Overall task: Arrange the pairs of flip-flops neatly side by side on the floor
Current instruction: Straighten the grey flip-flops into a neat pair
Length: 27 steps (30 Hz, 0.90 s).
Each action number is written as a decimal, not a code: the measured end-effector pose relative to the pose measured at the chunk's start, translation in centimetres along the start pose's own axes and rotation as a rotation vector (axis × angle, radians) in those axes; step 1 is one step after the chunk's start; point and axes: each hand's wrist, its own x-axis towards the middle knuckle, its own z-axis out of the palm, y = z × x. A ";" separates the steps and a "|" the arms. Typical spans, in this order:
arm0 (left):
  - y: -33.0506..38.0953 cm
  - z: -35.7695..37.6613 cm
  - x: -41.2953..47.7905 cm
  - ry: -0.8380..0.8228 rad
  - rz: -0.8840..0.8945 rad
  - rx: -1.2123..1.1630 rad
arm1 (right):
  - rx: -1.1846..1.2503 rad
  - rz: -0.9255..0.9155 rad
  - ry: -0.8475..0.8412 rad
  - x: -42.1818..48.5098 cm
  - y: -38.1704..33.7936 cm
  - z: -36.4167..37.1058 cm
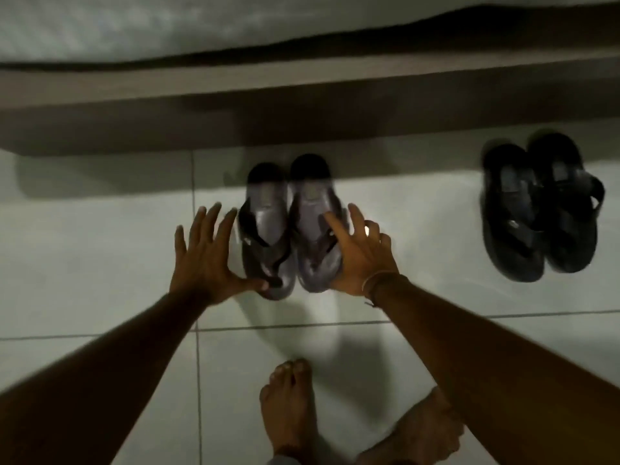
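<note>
A pair of grey flip-flops (292, 226) lies side by side on the white tiled floor (100, 263), toes toward me, heels near the bed frame. My left hand (204, 256) is spread flat beside the left one, thumb touching its toe end. My right hand (362, 253) rests with fingers apart on the outer edge of the right one. A second pair, black flip-flops (540, 209), lies together at the right, one slightly overlapping the other. The picture is blurred by motion.
A brown bed frame (302, 105) with a white mattress (201, 25) runs across the top. My bare feet (292, 404) stand on the tiles below the grey pair. Open tile stretches between the two pairs and to the left.
</note>
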 end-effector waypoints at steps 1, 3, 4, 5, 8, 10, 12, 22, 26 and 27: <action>-1.0 -0.3 1.0 -0.028 0.000 0.011 | -0.022 0.018 -0.018 1.0 -0.6 0.2; -2.1 -0.5 3.0 -0.057 0.037 0.058 | -0.044 0.051 -0.050 2.5 -1.1 0.4; -2.1 -0.5 4.0 -0.063 0.068 0.081 | -0.045 0.064 -0.058 3.0 -1.0 0.2; -2.0 -0.4 4.8 -0.071 0.100 0.105 | -0.057 0.070 -0.062 3.5 -1.0 0.2; -0.9 0.3 6.3 -0.085 0.159 0.179 | -0.134 0.071 -0.044 4.3 -1.2 0.3; -0.3 1.4 6.3 -0.104 0.151 0.183 | -0.134 0.077 -0.016 4.4 -1.3 0.5; -0.2 2.6 5.8 -0.112 0.122 0.132 | -0.141 0.069 -0.009 4.3 -1.4 0.7; -0.3 5.1 2.0 -0.125 0.085 0.083 | -0.148 0.054 -0.042 1.5 -1.6 2.8; -0.4 5.2 1.8 -0.132 0.087 0.061 | -0.130 0.067 -0.045 0.6 -1.4 3.8; -0.4 5.2 1.7 -0.131 0.089 0.059 | -0.128 0.067 -0.044 0.5 -1.3 4.0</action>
